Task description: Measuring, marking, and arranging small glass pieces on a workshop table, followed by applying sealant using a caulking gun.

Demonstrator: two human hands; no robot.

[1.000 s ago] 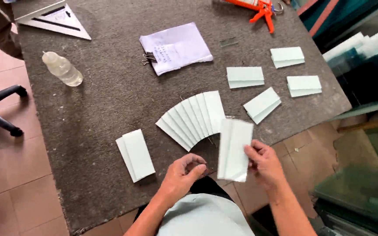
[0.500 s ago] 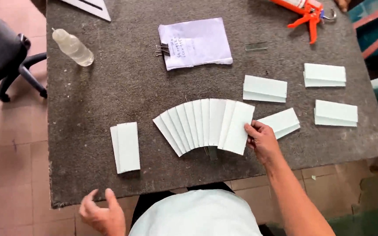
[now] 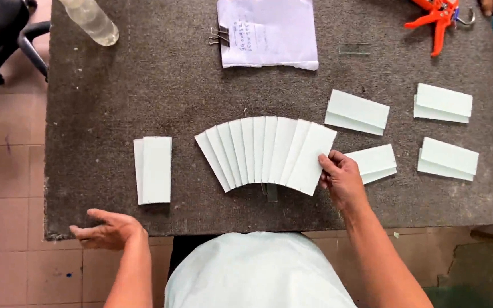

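Even, soft daylight, faint shadows, sharp throughout, no glare.

Bottle (image 3: 89, 20) and orange tool (image 3: 437, 20) cut off above.

Smooth, matt pale panels (image 3: 266, 151) are lying fanned on the rough grey felt worktop (image 3: 161, 97); the bottle (image 3: 91, 20) is showing clear glossy plastic.

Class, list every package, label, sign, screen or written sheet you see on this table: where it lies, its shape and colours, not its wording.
Sheaf of paper: far edge of the table, middle; white rectangle with dark handwriting near its left side.
Binder clips: on the sheaf's left edge; small, dark metal.
Bottle: far left corner, lying down; clear plastic, no label visible.
No signs or screens in view.
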